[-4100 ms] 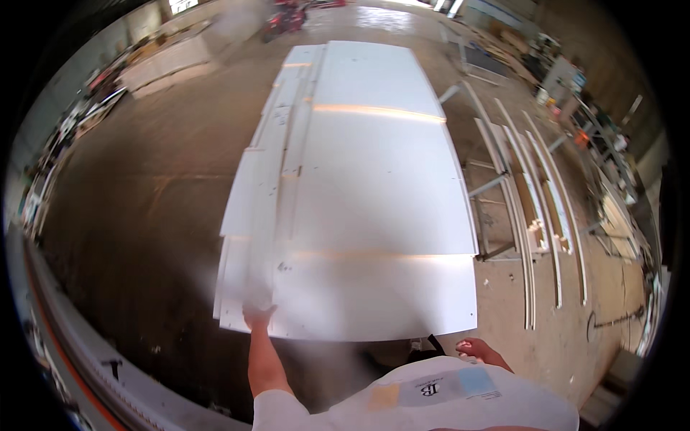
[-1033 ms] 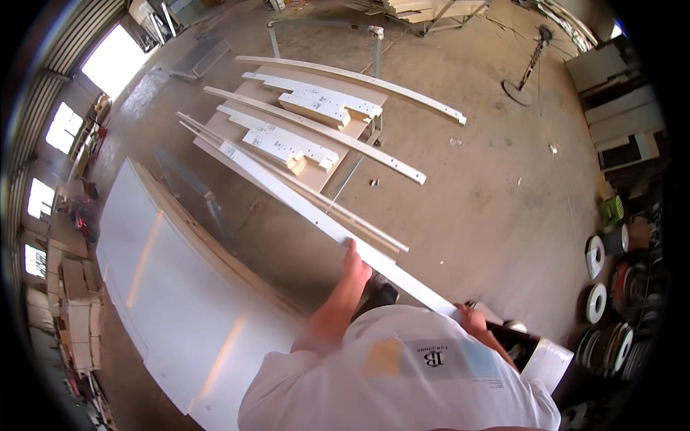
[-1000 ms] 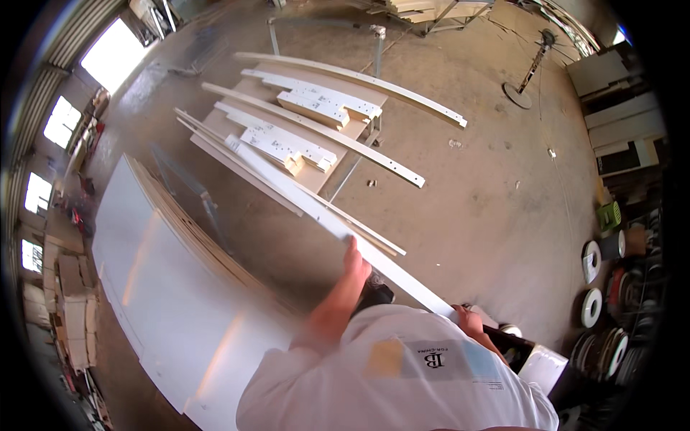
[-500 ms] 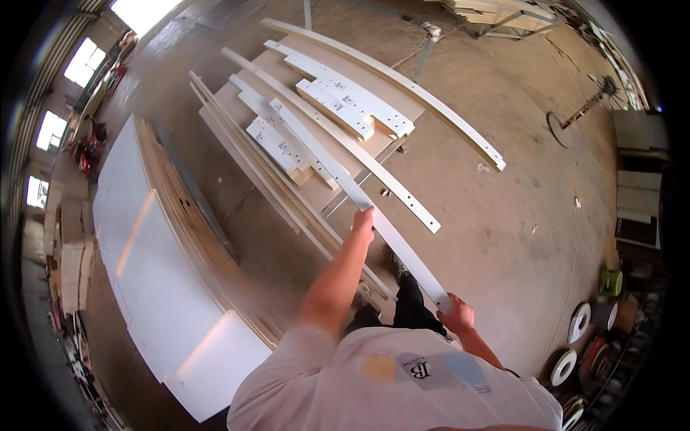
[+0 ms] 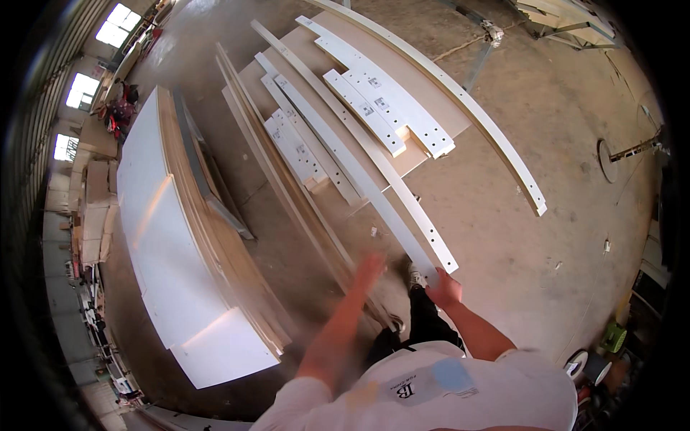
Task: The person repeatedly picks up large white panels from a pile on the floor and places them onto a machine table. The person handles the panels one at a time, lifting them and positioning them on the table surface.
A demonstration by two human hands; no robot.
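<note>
My right hand [image 5: 444,289] is closed around the near end of a long, narrow white board [image 5: 364,184]. The board's far part lies over the table [image 5: 460,123], among other white pieces. My left hand [image 5: 369,271] is off the board, to its left, and so smeared by motion that its fingers cannot be made out. Just right of the held board runs another long white board [image 5: 433,243] with dark holes near its end. Shorter notched white panels with holes and labels lie on both sides: one panel [image 5: 295,149] on the left, a larger panel [image 5: 402,115] on the right.
A tall stack of white-topped panels [image 5: 169,237] stands at my left. A long strip [image 5: 496,136] overhangs the table's right side, and several narrow strips [image 5: 280,172] line its left edge. Rolls of edging tape [image 5: 575,363] sit at the lower right. Small scraps dot the concrete floor.
My left hand has let go of the board and moved off it. The board has slid farther over the table, with my right hand still at its near end. The view has shifted.
</note>
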